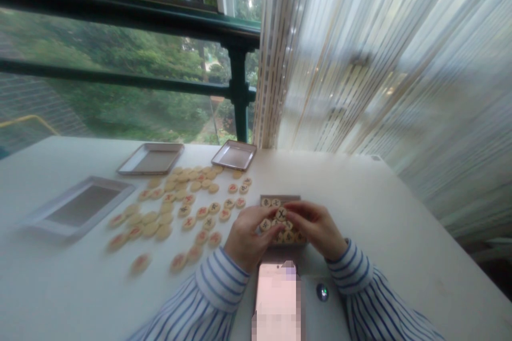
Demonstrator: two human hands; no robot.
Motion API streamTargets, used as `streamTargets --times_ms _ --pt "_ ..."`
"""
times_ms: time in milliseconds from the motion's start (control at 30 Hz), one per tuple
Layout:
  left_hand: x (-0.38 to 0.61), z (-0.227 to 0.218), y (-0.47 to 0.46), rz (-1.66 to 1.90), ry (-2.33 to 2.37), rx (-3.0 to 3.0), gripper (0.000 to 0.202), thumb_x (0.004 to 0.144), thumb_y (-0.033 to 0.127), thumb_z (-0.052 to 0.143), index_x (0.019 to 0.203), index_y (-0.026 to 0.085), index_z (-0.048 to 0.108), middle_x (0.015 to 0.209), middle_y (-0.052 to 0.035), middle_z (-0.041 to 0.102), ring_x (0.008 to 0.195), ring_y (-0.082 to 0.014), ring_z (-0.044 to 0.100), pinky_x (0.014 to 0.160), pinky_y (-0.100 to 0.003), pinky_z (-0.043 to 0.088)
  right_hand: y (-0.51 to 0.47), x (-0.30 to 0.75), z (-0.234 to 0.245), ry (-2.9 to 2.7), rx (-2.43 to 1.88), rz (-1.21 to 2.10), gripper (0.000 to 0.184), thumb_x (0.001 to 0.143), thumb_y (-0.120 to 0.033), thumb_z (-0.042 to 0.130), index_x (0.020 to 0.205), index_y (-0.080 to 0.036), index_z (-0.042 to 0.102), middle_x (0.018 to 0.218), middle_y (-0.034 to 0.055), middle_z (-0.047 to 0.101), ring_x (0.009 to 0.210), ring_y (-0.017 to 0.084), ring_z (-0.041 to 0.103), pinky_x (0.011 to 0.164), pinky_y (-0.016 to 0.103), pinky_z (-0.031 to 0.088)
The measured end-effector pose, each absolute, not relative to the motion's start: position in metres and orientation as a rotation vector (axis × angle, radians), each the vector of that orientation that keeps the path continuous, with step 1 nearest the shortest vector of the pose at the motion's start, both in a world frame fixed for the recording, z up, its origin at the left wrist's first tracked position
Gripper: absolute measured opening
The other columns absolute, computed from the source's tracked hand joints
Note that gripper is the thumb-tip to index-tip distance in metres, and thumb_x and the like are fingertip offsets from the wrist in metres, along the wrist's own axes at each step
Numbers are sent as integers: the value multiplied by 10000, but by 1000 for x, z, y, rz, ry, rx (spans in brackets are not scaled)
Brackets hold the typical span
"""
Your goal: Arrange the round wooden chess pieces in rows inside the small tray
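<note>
A small rectangular tray (280, 197) holds several round Chinese chess pieces (288, 235) with black characters. Over it, the thumb and fingertips of my right hand (318, 226) are closed on a piece with a black X-like character (281, 214). My left hand (248, 234) reaches over the tray's left side, thumb and forefinger apart. Its forefinger comes close to the held piece, and another piece (265, 225) shows in the gap between thumb and forefinger. Whether the left fingertips touch any piece is hard to tell. Its other fingers are hidden.
Many loose pieces (150, 229), some showing red or black characters, spread over the white table (400, 245) to the left. Three shallow trays lie behind and beside them: far left (132, 185), back (182, 146), back middle (254, 152). A phone (277, 298) and a small dark oval device (322, 292) are nearest me.
</note>
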State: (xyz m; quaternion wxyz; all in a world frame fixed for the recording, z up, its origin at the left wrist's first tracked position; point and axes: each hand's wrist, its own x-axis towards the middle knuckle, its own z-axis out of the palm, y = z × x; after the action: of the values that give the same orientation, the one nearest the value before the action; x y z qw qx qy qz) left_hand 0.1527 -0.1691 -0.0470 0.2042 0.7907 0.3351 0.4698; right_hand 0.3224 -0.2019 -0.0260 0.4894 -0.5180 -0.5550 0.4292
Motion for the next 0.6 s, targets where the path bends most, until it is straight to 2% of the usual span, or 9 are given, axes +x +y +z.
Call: streamTargets --times_ms 200,600 --pt "152 -46 -170 1225 952 2023 254 732 279 638 962 171 651 858 -55 683 802 -168 629 758 -300 508 -204 320 -24 -1376 -1187 1089 247 740 -343 614 914 -174 662 850 40 690 745 150 631 661 266 526" --pt "153 -42 -170 1105 866 1886 317 781 260 581 1079 158 619 940 -81 657 886 -176 600 824 -308 479 -204 322 -27 -1473 -1208 967 233 752 -319 606 937 -181 638 841 40 676 760 150 616 670 273 511"
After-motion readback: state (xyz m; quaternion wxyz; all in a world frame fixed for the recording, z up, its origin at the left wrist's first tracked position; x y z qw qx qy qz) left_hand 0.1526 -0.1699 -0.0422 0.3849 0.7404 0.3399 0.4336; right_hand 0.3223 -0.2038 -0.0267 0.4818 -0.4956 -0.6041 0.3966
